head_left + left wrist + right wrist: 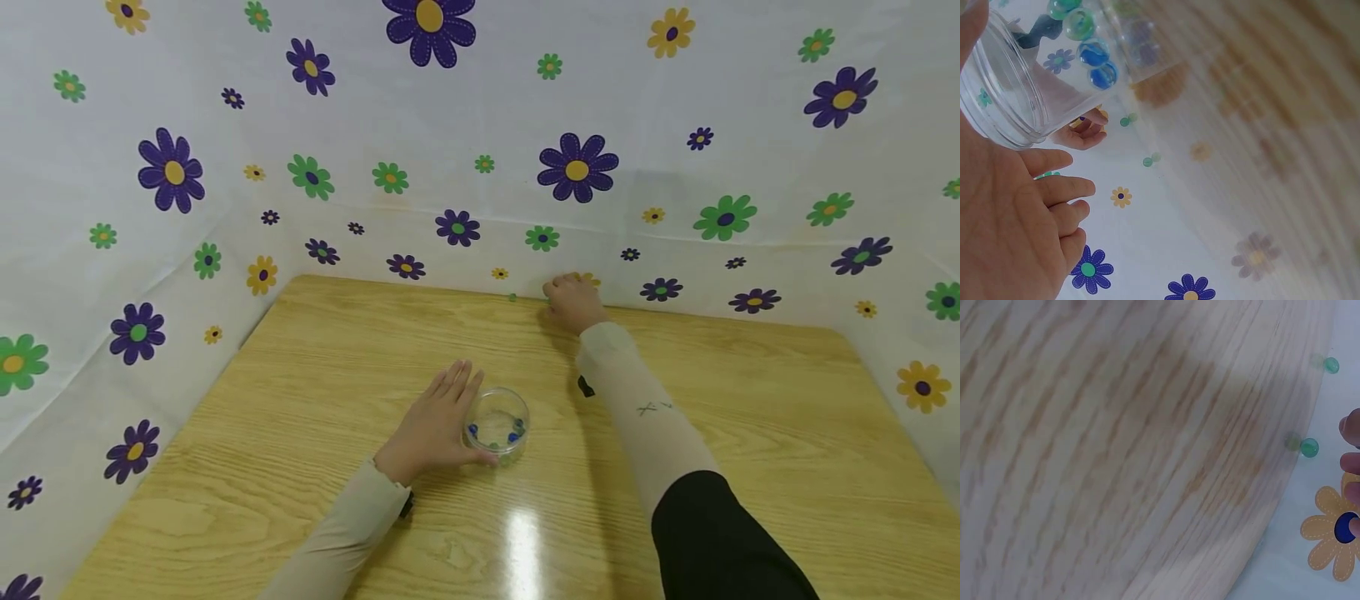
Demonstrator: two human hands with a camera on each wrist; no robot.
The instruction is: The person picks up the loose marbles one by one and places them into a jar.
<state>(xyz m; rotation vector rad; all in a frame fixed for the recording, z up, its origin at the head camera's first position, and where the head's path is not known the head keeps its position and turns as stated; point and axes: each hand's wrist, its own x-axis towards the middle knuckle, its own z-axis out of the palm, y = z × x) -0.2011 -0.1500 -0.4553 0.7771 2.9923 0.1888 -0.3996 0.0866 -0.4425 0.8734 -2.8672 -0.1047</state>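
A clear round jar (pixel 497 421) stands on the table with several blue and green glass marbles (pixel 1102 75) in its bottom. My left hand (pixel 435 425) holds it from the left, with the thumb round the near side and fingers along the far side. At the table's back edge my right hand (pixel 576 302) reaches down, its fingers loosely bent. Two loose green marbles lie there: one marble (pixel 1309 447) close by the fingertips and another marble (pixel 1332 365) farther off. No marble clearly shows between the right fingers, which the right wrist view partly cuts off.
The wood-grain table (pixel 360 358) meets a white cloth (pixel 480 108) printed with purple, green and yellow flowers at its back and sides. Light reflects off the tabletop near the front. A dark wrist device (pixel 586 386) shows under the right forearm.
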